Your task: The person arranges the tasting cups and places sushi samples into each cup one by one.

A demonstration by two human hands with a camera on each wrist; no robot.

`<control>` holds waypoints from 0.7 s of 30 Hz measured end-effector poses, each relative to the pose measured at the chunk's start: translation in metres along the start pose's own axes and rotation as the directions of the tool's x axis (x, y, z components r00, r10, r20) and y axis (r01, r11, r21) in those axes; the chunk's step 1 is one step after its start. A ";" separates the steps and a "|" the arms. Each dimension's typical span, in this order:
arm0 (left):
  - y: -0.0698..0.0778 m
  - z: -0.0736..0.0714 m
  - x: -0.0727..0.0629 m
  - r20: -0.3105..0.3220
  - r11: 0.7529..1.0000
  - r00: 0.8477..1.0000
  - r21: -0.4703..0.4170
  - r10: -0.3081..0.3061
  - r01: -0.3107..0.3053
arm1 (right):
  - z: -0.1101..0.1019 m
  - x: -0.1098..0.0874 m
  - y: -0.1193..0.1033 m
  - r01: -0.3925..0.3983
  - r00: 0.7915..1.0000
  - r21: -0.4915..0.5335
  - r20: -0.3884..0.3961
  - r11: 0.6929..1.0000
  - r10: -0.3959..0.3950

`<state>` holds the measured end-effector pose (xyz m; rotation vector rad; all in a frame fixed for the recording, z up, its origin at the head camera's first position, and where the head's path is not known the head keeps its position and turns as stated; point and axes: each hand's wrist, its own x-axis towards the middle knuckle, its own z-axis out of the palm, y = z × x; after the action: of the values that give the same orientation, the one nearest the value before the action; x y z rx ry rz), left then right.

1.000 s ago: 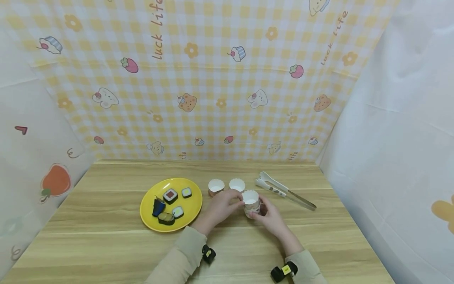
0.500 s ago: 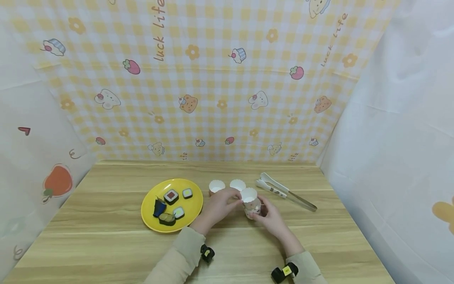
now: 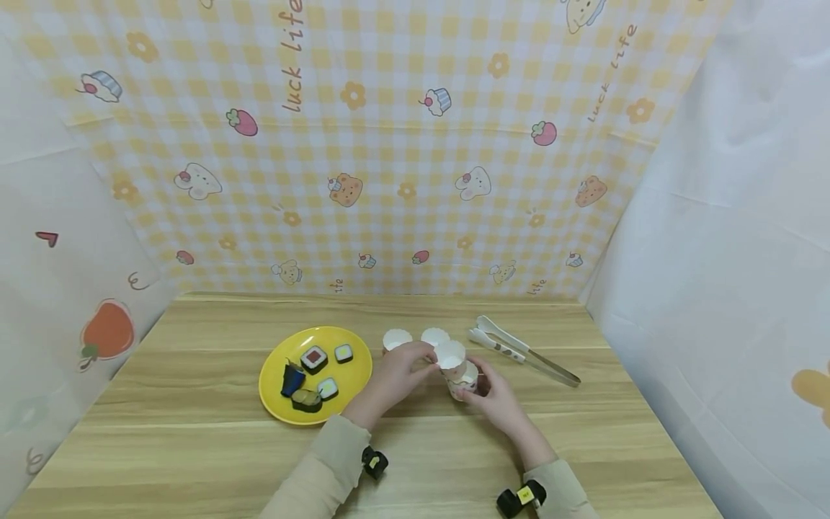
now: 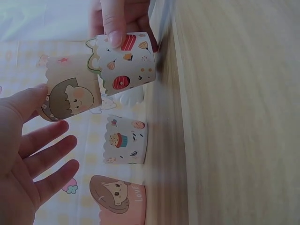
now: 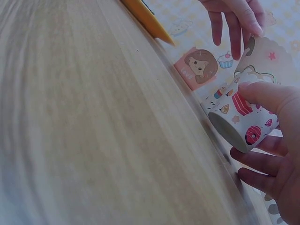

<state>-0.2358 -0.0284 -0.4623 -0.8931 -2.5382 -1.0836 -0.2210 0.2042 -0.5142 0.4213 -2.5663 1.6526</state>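
Observation:
My left hand (image 3: 405, 367) pinches the rim of a paper baking cup (image 4: 72, 91) printed with a girl's head. That cup is raised and tilted, its base by the scalloped rim of a lower white paper baking cup (image 4: 129, 63) with cake and donut prints. Thumb and fingers of my right hand (image 3: 498, 404) grip the white one from the right side. In the left wrist view, my left hand's other fingers are spread. Behind the hands stand two more paper baking cups, one with cupcake prints (image 4: 124, 140) and a pink one (image 4: 123, 204) marked LOVE.
A yellow plate (image 3: 275, 404) with several sushi pieces (image 3: 314, 359) lies to the left. Tongs with white ends (image 3: 519, 349) lie at the right, beyond my right hand. A checkered cloth (image 3: 402, 151) hangs behind the wooden table (image 3: 214, 461).
My left hand has drawn the girl-print baking cup up and leftward out of the white one, exposing the white cup's rim. My right hand has stayed about where it was.

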 end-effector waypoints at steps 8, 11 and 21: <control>-0.003 -0.004 -0.004 -0.011 0.999 1.000 0.045 0.013 -0.012 | 0.002 0.001 -0.002 -0.014 1.000 -0.020 -0.009 1.000 0.014; -0.004 -0.005 -0.005 -0.012 0.999 1.000 0.051 0.009 -0.008 | 0.002 0.001 -0.002 -0.009 1.000 -0.023 -0.003 1.000 0.009; -0.008 -0.008 -0.011 -0.055 0.997 0.998 0.076 0.025 -0.021 | -0.001 -0.001 0.002 0.044 0.999 -0.019 0.003 0.999 -0.044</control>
<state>-0.2321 -0.0439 -0.4662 -0.8578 -2.4992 -0.9851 -0.2209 0.2057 -0.5159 0.4750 -2.5532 1.6135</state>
